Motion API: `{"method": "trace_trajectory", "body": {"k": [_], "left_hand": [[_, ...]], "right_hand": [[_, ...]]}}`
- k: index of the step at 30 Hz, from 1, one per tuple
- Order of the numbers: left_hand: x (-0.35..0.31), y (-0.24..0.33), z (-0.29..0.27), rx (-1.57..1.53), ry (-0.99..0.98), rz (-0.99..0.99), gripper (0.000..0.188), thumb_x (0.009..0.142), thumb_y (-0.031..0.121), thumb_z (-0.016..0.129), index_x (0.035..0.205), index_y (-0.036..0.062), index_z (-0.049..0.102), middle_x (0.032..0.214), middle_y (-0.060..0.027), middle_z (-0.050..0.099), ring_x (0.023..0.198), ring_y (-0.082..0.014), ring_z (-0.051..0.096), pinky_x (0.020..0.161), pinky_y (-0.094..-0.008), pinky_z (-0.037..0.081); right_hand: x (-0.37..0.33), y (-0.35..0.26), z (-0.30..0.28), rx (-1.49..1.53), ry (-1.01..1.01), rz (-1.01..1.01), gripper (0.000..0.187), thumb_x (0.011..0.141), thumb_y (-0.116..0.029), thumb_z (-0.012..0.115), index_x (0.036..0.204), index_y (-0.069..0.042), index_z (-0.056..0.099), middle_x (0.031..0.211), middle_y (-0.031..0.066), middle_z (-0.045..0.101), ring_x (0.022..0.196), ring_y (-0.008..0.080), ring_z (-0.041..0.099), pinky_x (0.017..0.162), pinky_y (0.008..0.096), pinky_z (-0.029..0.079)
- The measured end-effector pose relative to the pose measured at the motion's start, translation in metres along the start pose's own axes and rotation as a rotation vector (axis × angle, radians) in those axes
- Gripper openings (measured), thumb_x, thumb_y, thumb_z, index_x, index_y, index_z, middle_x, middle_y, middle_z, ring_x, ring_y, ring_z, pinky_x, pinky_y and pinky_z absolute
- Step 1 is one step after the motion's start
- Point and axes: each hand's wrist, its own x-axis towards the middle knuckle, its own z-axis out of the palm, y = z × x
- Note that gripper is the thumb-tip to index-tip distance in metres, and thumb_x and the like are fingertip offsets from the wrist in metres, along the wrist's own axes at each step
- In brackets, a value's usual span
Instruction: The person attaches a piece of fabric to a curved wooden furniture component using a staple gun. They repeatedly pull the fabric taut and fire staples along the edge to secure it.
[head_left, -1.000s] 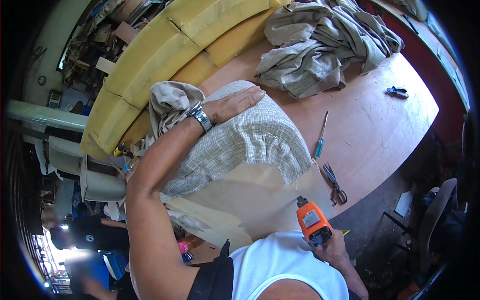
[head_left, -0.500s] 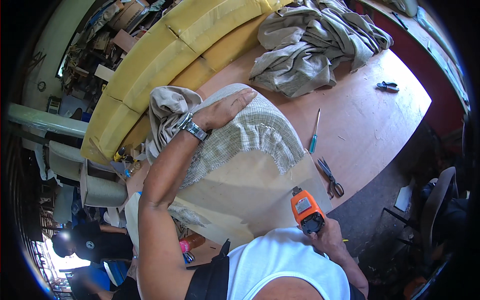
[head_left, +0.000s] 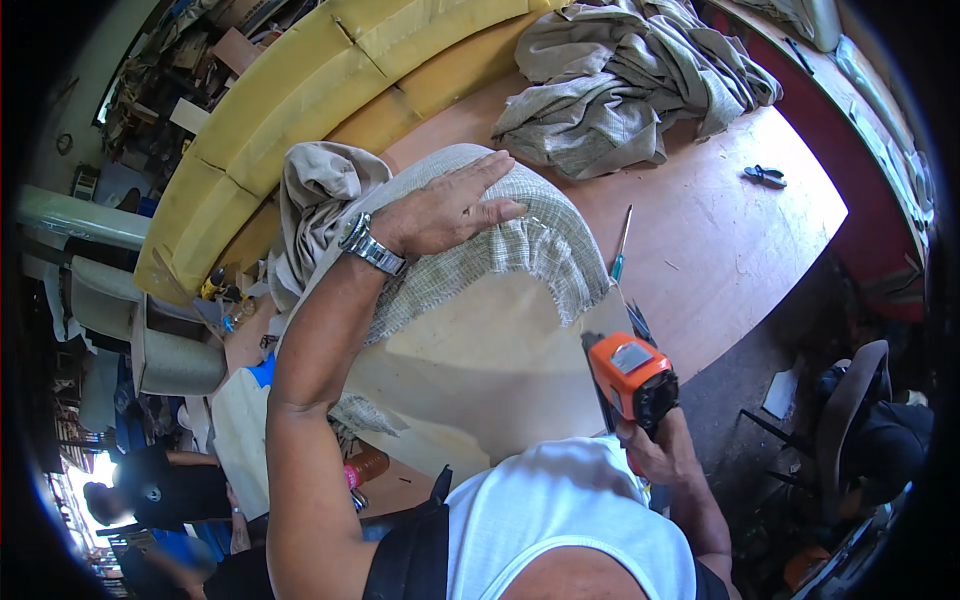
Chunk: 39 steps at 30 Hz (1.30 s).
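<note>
My left hand (head_left: 450, 212) lies flat on a woven beige-grey fabric (head_left: 520, 250), fingers stretched and thumb apart. The fabric wraps over the rounded end of a pale panel (head_left: 470, 360). Its frayed edge is gathered in pleats, with small light staple-like marks near the fold. In my right hand (head_left: 655, 445) is an orange and black staple gun (head_left: 632, 370), held at the panel's right side, its nose apart from the fabric. Behind the gun, scissors (head_left: 639, 322) are mostly hidden. A screwdriver (head_left: 621, 245) with a teal handle lies just right of the panel.
Crumpled grey fabric (head_left: 620, 90) sits on the far side of the table (head_left: 720, 240), with pliers (head_left: 765, 177) to its right. Curved yellow foam (head_left: 300, 110) stands along the far left. A chair (head_left: 850, 410) is at right; another person (head_left: 170, 490) is at lower left.
The staple gun has risen and turned, now covering most of the scissors. My left thumb has spread away from the fingers. The whole view has shifted slightly.
</note>
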Motion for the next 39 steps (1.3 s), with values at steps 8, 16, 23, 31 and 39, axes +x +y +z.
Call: {"method": "trace_trajectory", "body": {"k": [8, 16, 23, 31, 39], "left_hand": [[-0.012, 0.015, 0.006, 0.158, 0.106, -0.064, 0.101, 0.081, 0.058, 0.075, 0.152, -0.0025, 0.035, 0.154, -0.0239, 0.041, 0.144, -0.0344, 0.04, 0.12, -0.042, 0.032], [-0.02, 0.031, 0.013, 0.256, 0.213, -0.284, 0.103, 0.072, 0.057, 0.081, 0.145, -0.0028, 0.041, 0.149, -0.023, 0.048, 0.136, -0.0345, 0.05, 0.112, -0.0433, 0.043], [-0.02, 0.032, 0.011, 0.215, 0.199, -0.259, 0.106, 0.068, 0.057, 0.084, 0.143, -0.0042, 0.042, 0.147, -0.0246, 0.05, 0.134, -0.0357, 0.052, 0.111, -0.0433, 0.043], [-0.031, 0.001, -0.007, 0.037, 0.095, 0.05, 0.118, 0.067, 0.06, 0.085, 0.149, -0.0086, 0.035, 0.148, -0.0255, 0.048, 0.138, -0.0352, 0.048, 0.116, -0.0391, 0.038], [0.007, -0.076, -0.029, -0.34, 0.142, -0.305, 0.066, 0.107, 0.053, 0.039, 0.14, -0.002, 0.054, 0.14, -0.0161, 0.06, 0.13, -0.0278, 0.055, 0.112, -0.0358, 0.041]], "right_hand": [[0.053, -0.074, 0.019, -0.102, -0.084, -0.52, 0.016, 0.094, -0.015, 0.067, 0.102, -0.003, 0.061, 0.082, 0.0031, 0.06, 0.071, 0.0117, 0.059, 0.061, 0.0284, 0.047], [0.097, -0.107, 0.047, -0.209, -0.05, -0.442, 0.04, 0.1, -0.042, 0.059, 0.096, -0.002, 0.06, 0.065, 0.0022, 0.059, 0.061, 0.014, 0.063, 0.055, 0.0317, 0.051], [0.099, -0.122, 0.053, -0.384, -0.02, -0.332, 0.04, 0.099, -0.04, 0.064, 0.101, -0.001, 0.06, 0.065, 0.0049, 0.061, 0.06, 0.0149, 0.064, 0.056, 0.0323, 0.052], [0.078, -0.091, 0.033, -0.335, -0.02, -0.322, 0.024, 0.098, -0.025, 0.062, 0.102, -0.001, 0.059, 0.066, 0.0041, 0.06, 0.061, 0.015, 0.063, 0.058, 0.0327, 0.052], [0.052, -0.048, 0.03, -0.159, -0.018, -0.16, 0.021, 0.097, -0.021, 0.063, 0.097, 0.001, 0.06, 0.07, 0.0039, 0.06, 0.063, 0.012, 0.06, 0.055, 0.0307, 0.05]]}}
